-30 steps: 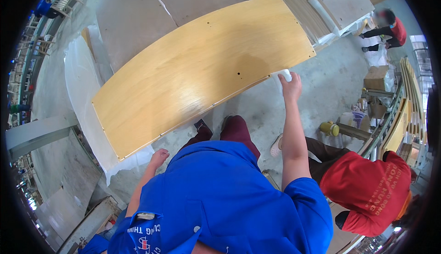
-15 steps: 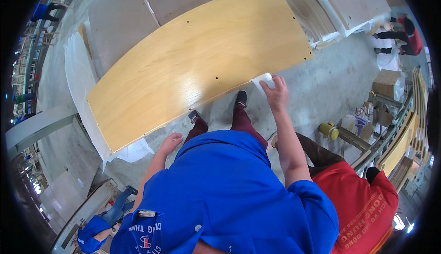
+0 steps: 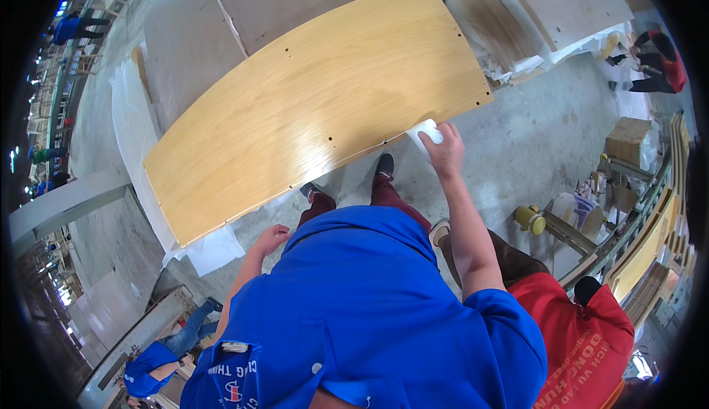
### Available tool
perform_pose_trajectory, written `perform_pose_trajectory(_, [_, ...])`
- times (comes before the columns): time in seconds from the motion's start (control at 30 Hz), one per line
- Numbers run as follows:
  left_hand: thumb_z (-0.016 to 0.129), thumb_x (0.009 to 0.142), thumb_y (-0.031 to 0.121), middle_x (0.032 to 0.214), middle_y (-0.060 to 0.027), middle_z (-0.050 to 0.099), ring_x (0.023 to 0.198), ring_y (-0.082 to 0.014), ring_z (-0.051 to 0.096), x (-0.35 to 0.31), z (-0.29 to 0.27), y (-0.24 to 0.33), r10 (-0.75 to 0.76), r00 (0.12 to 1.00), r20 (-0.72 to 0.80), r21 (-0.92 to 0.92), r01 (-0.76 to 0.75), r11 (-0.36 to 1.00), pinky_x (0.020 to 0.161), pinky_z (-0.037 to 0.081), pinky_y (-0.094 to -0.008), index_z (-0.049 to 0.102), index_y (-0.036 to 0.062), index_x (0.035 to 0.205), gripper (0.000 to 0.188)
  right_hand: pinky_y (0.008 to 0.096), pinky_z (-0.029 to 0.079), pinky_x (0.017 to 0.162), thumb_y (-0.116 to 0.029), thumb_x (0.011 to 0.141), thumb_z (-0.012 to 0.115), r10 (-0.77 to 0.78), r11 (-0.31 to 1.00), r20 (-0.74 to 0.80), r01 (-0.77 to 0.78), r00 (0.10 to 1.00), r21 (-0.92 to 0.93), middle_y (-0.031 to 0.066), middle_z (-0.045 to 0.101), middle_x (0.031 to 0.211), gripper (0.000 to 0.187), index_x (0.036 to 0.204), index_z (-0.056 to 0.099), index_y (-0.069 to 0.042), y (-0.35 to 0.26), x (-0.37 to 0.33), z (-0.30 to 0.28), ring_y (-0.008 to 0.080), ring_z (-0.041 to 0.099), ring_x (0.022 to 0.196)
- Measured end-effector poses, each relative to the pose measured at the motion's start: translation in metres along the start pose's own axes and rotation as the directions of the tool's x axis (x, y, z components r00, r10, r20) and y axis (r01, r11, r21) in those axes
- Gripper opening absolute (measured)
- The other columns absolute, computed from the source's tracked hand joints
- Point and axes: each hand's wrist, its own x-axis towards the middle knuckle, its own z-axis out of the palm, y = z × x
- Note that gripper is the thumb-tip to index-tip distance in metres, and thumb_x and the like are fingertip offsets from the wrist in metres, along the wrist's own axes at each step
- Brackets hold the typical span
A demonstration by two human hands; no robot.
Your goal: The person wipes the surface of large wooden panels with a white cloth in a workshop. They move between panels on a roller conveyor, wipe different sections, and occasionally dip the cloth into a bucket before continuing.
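A large glossy yellow wooden panel (image 3: 310, 106) with small drilled holes lies flat in front of me, on white sheeting (image 3: 133, 135). My right hand (image 3: 445, 150) is stretched forward and closed on a white cloth pad (image 3: 426, 133) pressed against the panel's near edge. My left hand (image 3: 270, 239) hangs low beside my hip, fingers loosely curled, holding nothing and just short of the panel's near edge. My blue shirt fills the lower middle of the view, and my dark red trousers and shoes show below the panel.
A person in a red shirt (image 3: 583, 335) crouches at my right. Another person in red (image 3: 657, 62) bends at the far right, near a cardboard box (image 3: 628, 139). A yellow can (image 3: 530, 218) stands on the concrete floor. Stacked boards (image 3: 650, 246) line the right side. A person in blue (image 3: 159, 357) is at lower left.
My right hand with the white cloth has slid leftward along the panel's near edge. The view has shifted so the panel sits higher and closer.
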Motion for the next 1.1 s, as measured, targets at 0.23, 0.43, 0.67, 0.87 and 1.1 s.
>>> perform_pose_trajectory(0.23, [0.064,0.081,0.031,0.110,-0.0121,0.063,0.105,-0.0239,0.058,0.005,0.009,0.020,0.028,0.999,0.036,-0.068,-0.026,0.997,0.090,0.045,-0.0337,0.060,0.0040,0.112,0.042,0.0367,0.047,0.067,-0.025,0.068,0.076,0.050,0.996,-0.137,-0.060,0.989,-0.063,0.0104,0.059,0.086,0.031,0.084,0.061,-0.003,0.032,0.028,-0.027,0.0293,0.058,0.077])
perform_pose_trajectory(0.43, [0.065,0.080,0.031,0.111,-0.0124,0.062,0.106,-0.0228,0.057,0.013,0.005,0.045,0.040,0.999,0.010,-0.031,-0.039,0.999,0.091,0.044,-0.0334,0.060,0.0030,0.112,0.042,0.0366,0.047,0.068,-0.026,0.069,0.076,0.128,0.983,-0.260,-0.156,0.957,-0.092,0.0073,0.060,0.089,0.030,0.087,0.062,-0.006,0.059,0.058,-0.057,0.0280,0.059,0.079])
perform_pose_trajectory(0.67, [0.065,0.080,0.030,0.110,-0.0129,0.062,0.103,-0.0231,0.058,0.020,0.007,0.058,0.034,0.999,0.038,-0.058,-0.031,0.998,0.089,0.045,-0.0336,0.060,0.0032,0.113,0.042,0.0365,0.047,0.070,-0.035,0.071,0.073,0.187,0.942,-0.301,-0.258,0.935,-0.215,0.0063,0.059,0.092,0.036,0.089,0.060,-0.006,0.082,0.080,-0.086,0.0274,0.058,0.081])
perform_pose_trajectory(0.87, [0.065,0.081,0.030,0.109,-0.0128,0.063,0.102,-0.0235,0.058,0.027,0.012,0.062,0.049,0.998,0.048,-0.078,-0.045,0.996,0.088,0.046,-0.0335,0.060,0.0021,0.112,0.042,0.0370,0.046,0.069,-0.038,0.071,0.072,0.192,0.930,-0.269,-0.263,0.944,-0.258,0.0058,0.059,0.092,0.037,0.089,0.061,-0.007,0.085,0.079,-0.089,0.0274,0.058,0.081])
perform_pose_trajectory(1.1, [0.066,0.080,0.030,0.109,-0.0127,0.063,0.101,-0.0236,0.059,0.031,0.009,0.068,0.106,0.994,0.024,-0.037,-0.105,0.994,0.088,0.046,-0.0333,0.060,0.0006,0.111,0.043,0.0385,0.046,0.069,-0.033,0.072,0.072,0.139,0.948,-0.305,-0.215,0.942,-0.234,0.0059,0.059,0.093,0.033,0.086,0.059,-0.006,0.092,0.084,-0.091,0.0292,0.057,0.083])
